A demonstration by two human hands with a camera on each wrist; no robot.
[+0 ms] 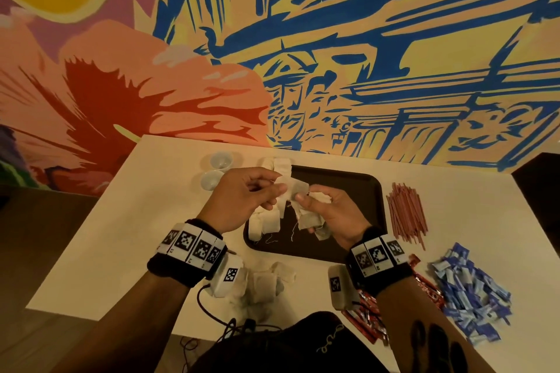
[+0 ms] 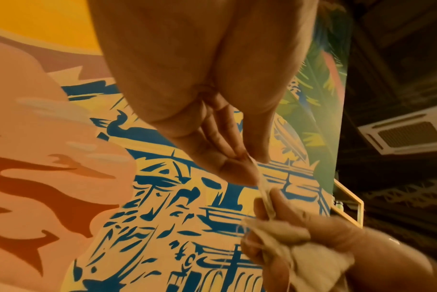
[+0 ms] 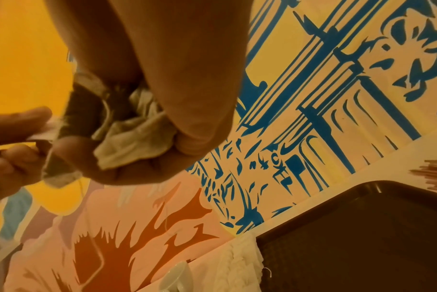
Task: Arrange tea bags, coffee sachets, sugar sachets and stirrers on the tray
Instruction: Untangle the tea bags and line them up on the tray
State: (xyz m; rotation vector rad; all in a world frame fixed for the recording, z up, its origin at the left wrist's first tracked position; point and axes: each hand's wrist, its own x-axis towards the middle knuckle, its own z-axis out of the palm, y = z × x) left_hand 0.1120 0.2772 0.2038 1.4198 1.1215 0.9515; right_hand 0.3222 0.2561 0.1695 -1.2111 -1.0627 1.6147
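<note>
The pale desk [image 1: 127,230] carries a dark tray [image 1: 360,191] at its centre. At the tray's 3 o'clock lies a heap of brown stirrers [image 1: 407,212]; at 5 o'clock, blue sugar sachets [image 1: 472,291] and red coffee sachets [image 1: 368,312]. Loose tea bags [image 1: 266,281] sit at 7 o'clock, more [image 1: 263,224] on the tray's 9 o'clock side. Above the tray, the right hand [image 1: 336,212] holds a bunch of tea bags [image 1: 309,221], its grip curled round them. The left hand [image 1: 242,200] pinches one tea bag [image 1: 295,186] in a narrow grip.
</note>
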